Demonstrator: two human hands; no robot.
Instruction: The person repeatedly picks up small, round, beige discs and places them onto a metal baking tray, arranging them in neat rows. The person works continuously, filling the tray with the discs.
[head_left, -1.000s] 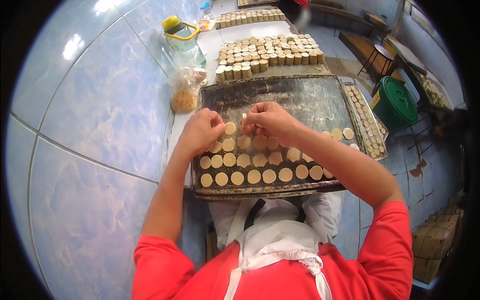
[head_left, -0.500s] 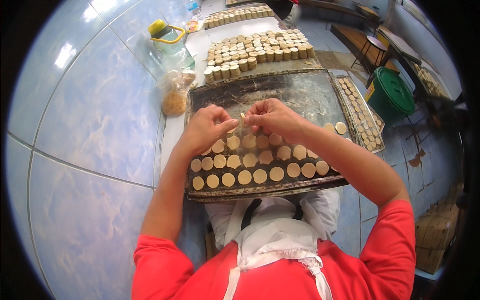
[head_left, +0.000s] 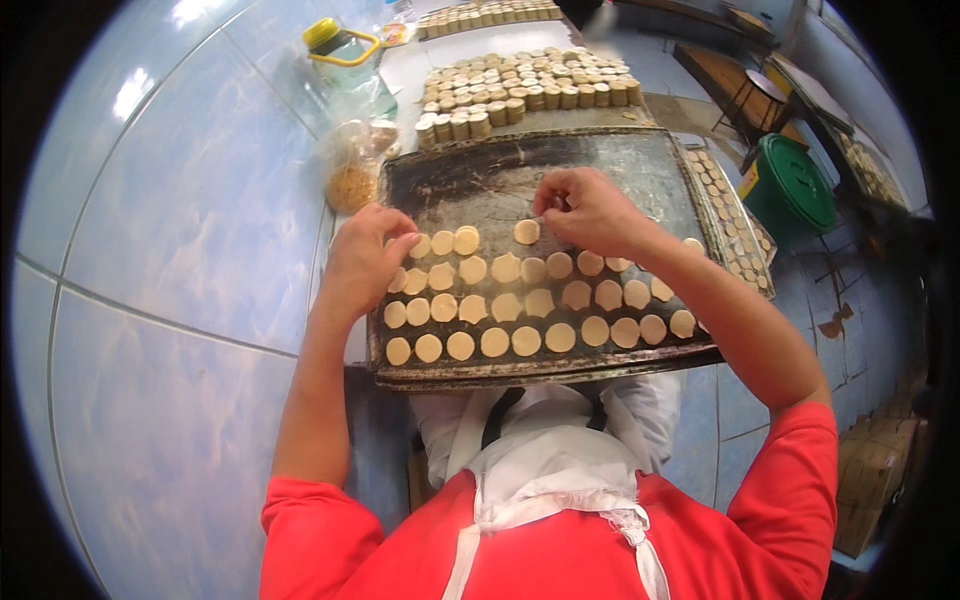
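Flat round dough discs (head_left: 526,341) lie in rows on a dark, worn baking tray (head_left: 440,377) in front of me. Some have wavy or pointed edges. At the left end of the farthest row, my left hand (head_left: 365,255) has its fingers bent and apart, the tips beside a dough disc (head_left: 442,243). A single dough disc (head_left: 527,232) lies farther right in that row, at the fingertips of my right hand (head_left: 588,210). The right fingers are curled with thumb and forefinger close together; whether anything small is between them is hidden.
Stacked pale discs (head_left: 540,95) stand beyond the tray. A yellow-lidded jar (head_left: 345,65) and a plastic bag of brown crumbs (head_left: 350,185) are at the far left by the tiled wall. Another tray of discs (head_left: 735,215) and a green lidded bin (head_left: 790,185) are on the right.
My hands were together over the tray's middle; now they have parted, left toward the row's left end, right further right. A thin disc held edge-up between them is no longer seen there.
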